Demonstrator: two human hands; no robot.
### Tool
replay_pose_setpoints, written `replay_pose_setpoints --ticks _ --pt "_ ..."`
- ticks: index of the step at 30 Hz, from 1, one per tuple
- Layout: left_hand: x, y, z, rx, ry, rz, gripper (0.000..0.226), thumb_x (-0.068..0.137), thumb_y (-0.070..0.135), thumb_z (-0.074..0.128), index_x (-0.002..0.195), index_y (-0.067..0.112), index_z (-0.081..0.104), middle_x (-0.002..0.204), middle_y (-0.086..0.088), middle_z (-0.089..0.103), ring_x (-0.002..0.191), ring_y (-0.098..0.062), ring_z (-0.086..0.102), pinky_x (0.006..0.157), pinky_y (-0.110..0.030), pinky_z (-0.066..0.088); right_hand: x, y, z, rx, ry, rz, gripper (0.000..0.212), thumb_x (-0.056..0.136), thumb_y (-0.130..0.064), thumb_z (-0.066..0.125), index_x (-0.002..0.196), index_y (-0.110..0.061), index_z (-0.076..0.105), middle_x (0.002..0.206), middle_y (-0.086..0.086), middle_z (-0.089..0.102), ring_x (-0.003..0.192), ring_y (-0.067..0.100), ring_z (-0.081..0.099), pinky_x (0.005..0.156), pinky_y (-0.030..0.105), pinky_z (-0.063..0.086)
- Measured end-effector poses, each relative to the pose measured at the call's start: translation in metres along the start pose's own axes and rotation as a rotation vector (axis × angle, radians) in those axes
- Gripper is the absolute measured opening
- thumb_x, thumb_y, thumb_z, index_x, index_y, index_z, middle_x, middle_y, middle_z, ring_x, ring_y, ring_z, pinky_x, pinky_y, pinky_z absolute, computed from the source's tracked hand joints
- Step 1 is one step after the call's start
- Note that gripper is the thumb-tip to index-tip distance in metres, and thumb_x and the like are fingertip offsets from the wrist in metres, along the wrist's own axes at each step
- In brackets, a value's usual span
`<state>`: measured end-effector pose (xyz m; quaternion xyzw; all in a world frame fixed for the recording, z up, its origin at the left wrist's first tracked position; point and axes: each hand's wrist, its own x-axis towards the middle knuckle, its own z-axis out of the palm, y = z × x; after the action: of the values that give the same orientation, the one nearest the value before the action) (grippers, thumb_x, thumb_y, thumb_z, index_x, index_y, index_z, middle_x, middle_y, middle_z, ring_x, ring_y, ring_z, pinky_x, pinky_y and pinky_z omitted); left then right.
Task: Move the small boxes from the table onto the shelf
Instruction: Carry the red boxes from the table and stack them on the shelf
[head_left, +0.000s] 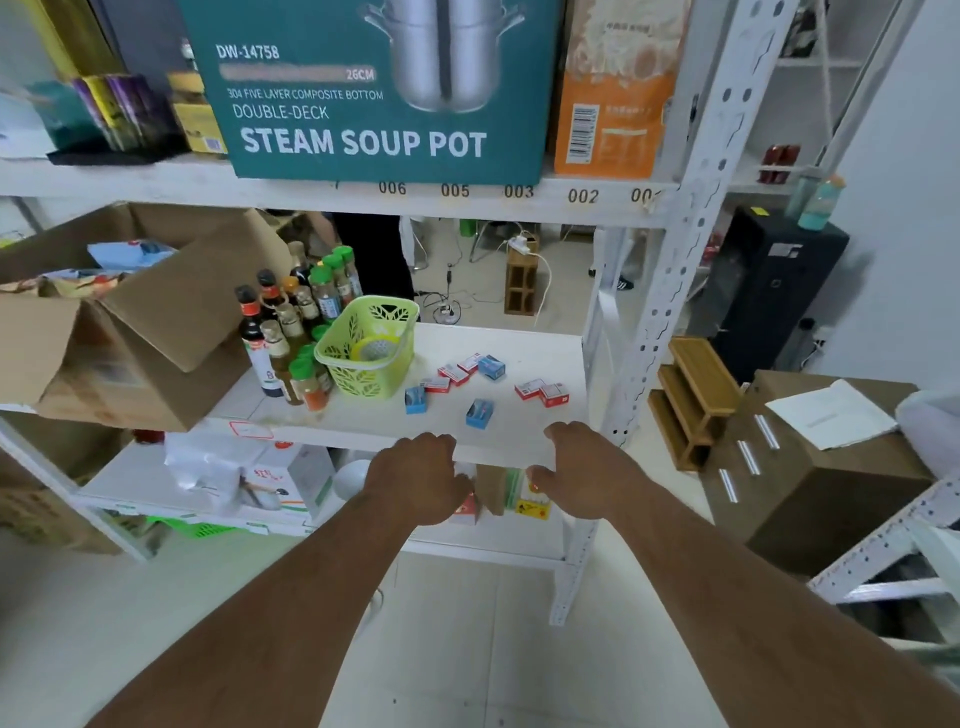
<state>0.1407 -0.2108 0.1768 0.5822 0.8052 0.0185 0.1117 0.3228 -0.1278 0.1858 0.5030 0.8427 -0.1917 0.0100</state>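
Note:
Several small boxes lie scattered on the white middle shelf (519, 436): red-and-white ones (542, 392) at the right, more red-and-white ones (452, 375) in the middle, and blue ones (478, 413), (415, 400), (491, 367). My left hand (418, 475) and my right hand (584, 467) hover at the shelf's front edge, backs up, fingers curled downward. Neither hand shows anything in it; the fingertips are hidden behind the knuckles.
A green plastic basket (371, 345) and a cluster of sauce bottles (283, 332) stand left of the boxes, beside an open cardboard carton (130, 322). A steam soup pot box (374, 88) fills the upper shelf. A brown table with paper (831, 415) stands at the right.

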Motion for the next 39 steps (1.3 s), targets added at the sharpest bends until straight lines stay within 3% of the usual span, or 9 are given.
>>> replay_pose_setpoints --ticks 10,26,39 --pt "0.062 -0.063 0.004 -0.010 -0.060 0.045 0.056 0.090 0.054 0.047 0.136 0.022 0.048 0.139 -0.001 0.052 0.126 -0.025 0.050 0.098 -0.037 0.042 0.055 -0.034 0.023 -0.041 -0.009 0.097 0.059 0.097 -0.048 0.054 0.144 -0.013 0.042 0.143 0.008 0.049 0.130 0.025 0.050 0.106 0.037 0.043" --pt "0.165 -0.080 0.014 0.048 -0.115 -0.005 0.057 0.091 0.049 0.050 0.138 0.019 0.044 0.140 -0.004 0.052 0.126 -0.026 0.051 0.100 -0.039 0.043 0.159 -0.015 0.030 0.008 -0.041 0.104 0.056 0.096 -0.048 0.058 0.140 -0.017 0.047 0.137 0.001 0.056 0.123 0.020 0.056 0.105 0.035 0.044" --pt "0.243 -0.083 0.033 -0.070 -0.063 -0.140 0.055 0.091 0.040 0.054 0.139 0.017 0.042 0.136 -0.007 0.051 0.127 -0.027 0.049 0.100 -0.037 0.043 0.262 -0.010 0.037 -0.006 -0.047 0.024 0.056 0.094 -0.050 0.057 0.139 -0.017 0.048 0.136 0.004 0.055 0.126 0.021 0.052 0.101 0.035 0.043"
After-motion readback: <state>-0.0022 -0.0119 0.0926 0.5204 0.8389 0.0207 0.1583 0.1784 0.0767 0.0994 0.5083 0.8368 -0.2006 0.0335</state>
